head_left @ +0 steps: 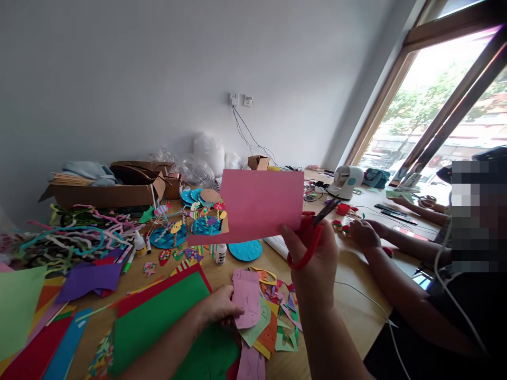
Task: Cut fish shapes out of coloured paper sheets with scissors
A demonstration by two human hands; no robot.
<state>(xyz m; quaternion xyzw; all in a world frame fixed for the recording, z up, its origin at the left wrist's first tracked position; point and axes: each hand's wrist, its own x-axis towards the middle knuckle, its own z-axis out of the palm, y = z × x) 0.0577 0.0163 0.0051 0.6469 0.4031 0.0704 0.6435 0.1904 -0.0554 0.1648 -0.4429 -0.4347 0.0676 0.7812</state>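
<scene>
My right hand (pixel 317 258) is raised at centre right, closed around red-handled scissors (pixel 309 253) with dark blades pointing up. Its thumb also pinches the lower right corner of a large pink paper sheet (pixel 263 203), held up in front of the table. Lower down, my left hand (pixel 217 306) grips the left edge of a smaller pink paper piece (pixel 247 301) with a rounded lower corner and small marks. That piece lies over green and orange paper scraps (pixel 269 327). Beneath my left forearm is a green sheet (pixel 158 327) on a red one (pixel 198 272).
At left lie pipe cleaners (pixel 79 232), coloured papers (pixel 91 277) and a cardboard box (pixel 103 192). Blue-painted discs (pixel 245 250) and a glue bottle (pixel 221 254) stand mid-table. A white fan (pixel 345 182) is at right, near another person's hands (pixel 364 235).
</scene>
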